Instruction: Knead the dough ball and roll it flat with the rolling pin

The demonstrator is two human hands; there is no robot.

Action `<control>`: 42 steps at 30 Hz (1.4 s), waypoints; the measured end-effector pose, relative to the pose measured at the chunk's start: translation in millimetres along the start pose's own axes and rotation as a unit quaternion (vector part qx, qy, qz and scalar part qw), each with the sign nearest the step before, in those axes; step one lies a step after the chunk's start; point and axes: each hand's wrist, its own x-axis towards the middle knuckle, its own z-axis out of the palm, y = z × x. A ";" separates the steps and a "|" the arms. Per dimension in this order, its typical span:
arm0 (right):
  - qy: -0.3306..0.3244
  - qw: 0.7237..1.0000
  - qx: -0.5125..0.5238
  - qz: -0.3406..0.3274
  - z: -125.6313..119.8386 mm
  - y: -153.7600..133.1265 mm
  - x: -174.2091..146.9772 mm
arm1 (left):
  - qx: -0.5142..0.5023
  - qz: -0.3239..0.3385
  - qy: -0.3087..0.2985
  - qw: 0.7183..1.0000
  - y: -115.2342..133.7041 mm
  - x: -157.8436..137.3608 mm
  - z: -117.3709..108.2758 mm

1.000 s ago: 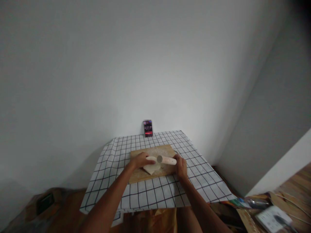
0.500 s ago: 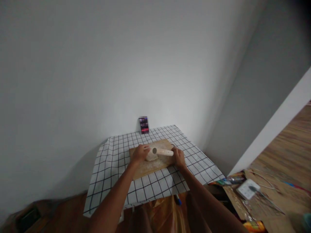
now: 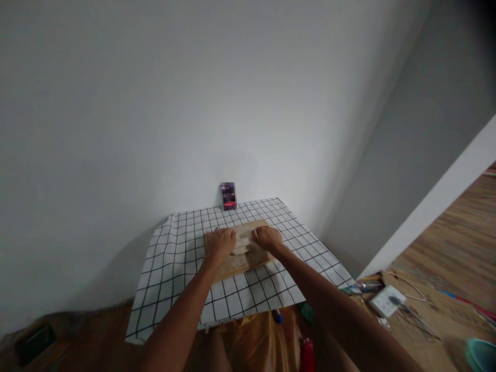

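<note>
A wooden cutting board (image 3: 232,269) lies on the table with a flattened pale piece of dough (image 3: 242,250) on it. Across the dough runs a pale rolling pin (image 3: 244,241), of which only a short middle stretch shows between my hands. My left hand (image 3: 221,242) is bent over its left end, the fingers partly hidden. Closed in a fist, my right hand (image 3: 267,238) covers the right end.
A black-and-white checked cloth (image 3: 170,274) covers the table. A small dark, pixelated object (image 3: 228,196) leans on the wall behind. To the right on the floor are a white power strip (image 3: 388,301) with cords and a teal basin (image 3: 480,354).
My right hand has moved left, bringing the rolling pin over the dough. The pin's round end, visible before, is now hidden by my left hand. The view has shifted slightly.
</note>
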 end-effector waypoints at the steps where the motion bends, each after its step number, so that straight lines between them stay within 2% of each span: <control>1: -0.016 1.000 -0.008 -0.016 -1.9 0.9 3.5 | 0.014 -0.005 0.001 1.000 -1.7 1.8 4.0; 6: -0.077 0.991 -0.035 -0.104 -9.1 9.0 21.9 | 0.015 -0.057 -0.030 0.998 -14.5 14.0 8.2; 10: -0.105 0.980 -0.047 -0.164 -6.4 17.3 30.8 | 0.013 -0.115 -0.026 0.993 -12.9 19.5 8.5; 16: -0.092 0.977 -0.037 -0.189 4.5 27.2 36.0 | 0.005 -0.178 -0.037 0.983 -9.1 26.4 8.9; 19: -0.071 0.978 -0.024 -0.196 8.0 28.3 35.2 | 0.022 -0.164 -0.040 0.985 -9.1 24.5 8.1; 27: -0.025 0.978 -0.009 -0.207 15.4 31.7 24.3 | 0.078 -0.110 0.031 0.990 -2.5 2.0 14.3; 32: 0.008 0.979 -0.001 -0.202 22.2 33.2 7.7 | 0.075 -0.062 0.049 0.994 -1.8 -12.5 17.2; 37: 0.017 0.983 -0.015 -0.184 21.2 31.9 -12.7 | 0.064 -0.050 0.057 0.995 -3.1 -23.3 21.5; 42: 0.017 0.983 -0.013 -0.185 15.0 30.1 -34.1 | 0.042 0.006 0.109 0.993 -11.5 -43.0 38.3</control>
